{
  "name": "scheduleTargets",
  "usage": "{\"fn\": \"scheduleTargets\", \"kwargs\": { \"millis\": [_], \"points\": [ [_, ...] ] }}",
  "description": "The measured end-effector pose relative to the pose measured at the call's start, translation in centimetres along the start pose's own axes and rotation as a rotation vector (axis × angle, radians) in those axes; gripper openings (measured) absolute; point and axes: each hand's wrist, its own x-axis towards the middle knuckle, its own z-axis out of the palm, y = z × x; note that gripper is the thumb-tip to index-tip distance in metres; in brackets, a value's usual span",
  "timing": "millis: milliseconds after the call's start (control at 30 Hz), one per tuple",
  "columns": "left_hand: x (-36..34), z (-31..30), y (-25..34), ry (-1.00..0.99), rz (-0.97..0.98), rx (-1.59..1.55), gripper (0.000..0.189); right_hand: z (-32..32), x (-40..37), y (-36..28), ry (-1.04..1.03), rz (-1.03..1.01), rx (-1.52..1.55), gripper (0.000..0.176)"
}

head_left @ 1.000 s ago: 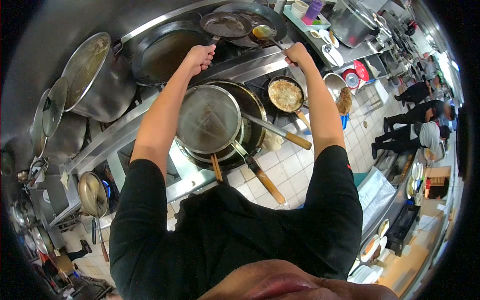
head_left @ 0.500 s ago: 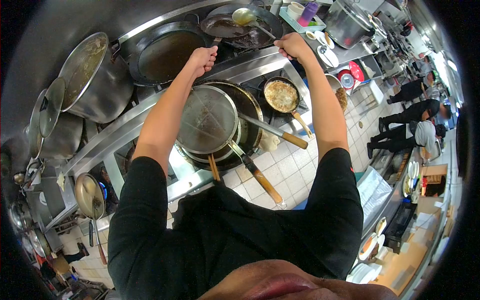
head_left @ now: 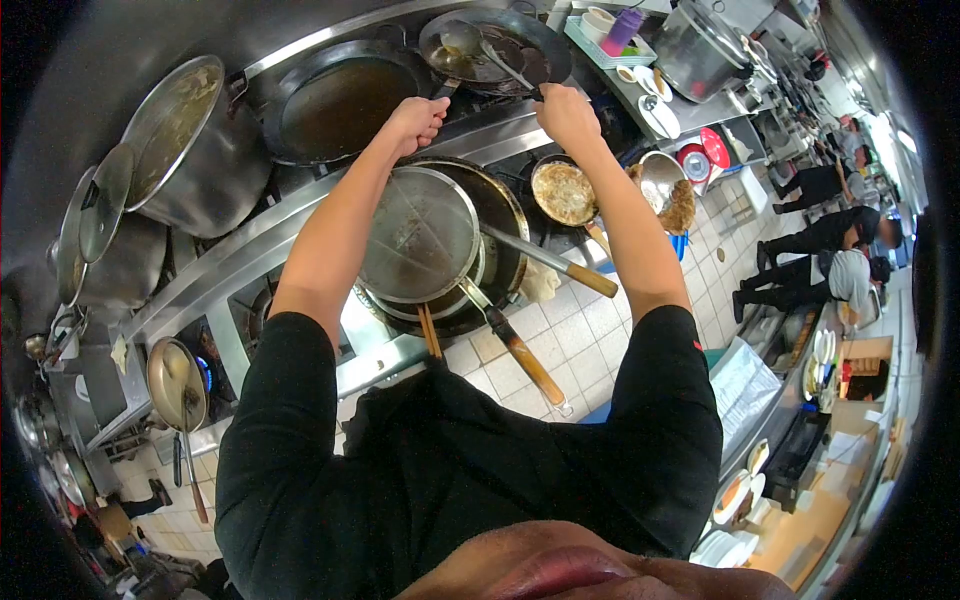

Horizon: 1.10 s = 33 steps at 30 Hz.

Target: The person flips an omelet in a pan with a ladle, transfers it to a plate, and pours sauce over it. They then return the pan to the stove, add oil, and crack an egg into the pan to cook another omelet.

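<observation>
My left hand (head_left: 418,122) is wrapped round the handle of a dark pan (head_left: 437,52) near the back of the stove. In my right hand (head_left: 568,112) is the handle of a metal ladle (head_left: 462,38), whose bowl is over that pan. A larger wok (head_left: 553,50) with dark liquid sits beneath and behind the pan. To the left, another wide wok (head_left: 345,108) contains brownish liquid. Below my hands, a round mesh strainer (head_left: 420,235) rests over a big pan, and a small frying pan (head_left: 565,192) holds something browned.
Tall stockpots (head_left: 205,165) stand at the left. A pan (head_left: 178,385) sits beside a blue flame. A tray (head_left: 592,50) with a purple bottle (head_left: 622,30) and a large pot (head_left: 690,55) are at upper right. Several people (head_left: 830,222) stand at far right.
Both hands have shifted slightly, my right hand leftward and a little down. The ladle bowl has moved left, and the pan has moved right. The small pan's handle is now partly behind my right arm.
</observation>
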Motion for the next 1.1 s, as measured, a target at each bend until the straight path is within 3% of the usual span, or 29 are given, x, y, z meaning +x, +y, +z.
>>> {"fn": "scheduleTargets", "kwargs": {
  "millis": [167,267,400,633,833,1100],
  "points": [
    [-0.4,-0.2,-0.9,-0.067,0.016,-0.107,0.030,-1.7,-1.7,0.0,0.031,-0.032,0.160,0.036],
    [-0.7,-0.4,-1.2,-0.079,0.000,-0.173,0.030,-5.1,-2.8,-0.2,-0.093,0.006,0.140,0.041],
    [-1.5,0.0,-0.7,-0.068,-0.015,-0.154,0.030,-6.1,-4.0,0.4,0.014,0.091,0.220,0.038],
    [-2.7,0.4,-1.1,-0.058,0.019,-0.113,0.031,-6.3,-4.9,0.2,0.015,0.163,-0.023,0.037],
    [-4.4,-0.7,-1.8,-0.038,0.015,-0.056,0.031,-5.7,-6.8,-0.7,0.075,0.061,-0.289,0.039],
    [-6.7,-1.5,-2.4,-0.043,0.021,-0.019,0.032,-2.2,-7.4,-1.6,0.186,-0.115,-0.345,0.043]
  ]
}}
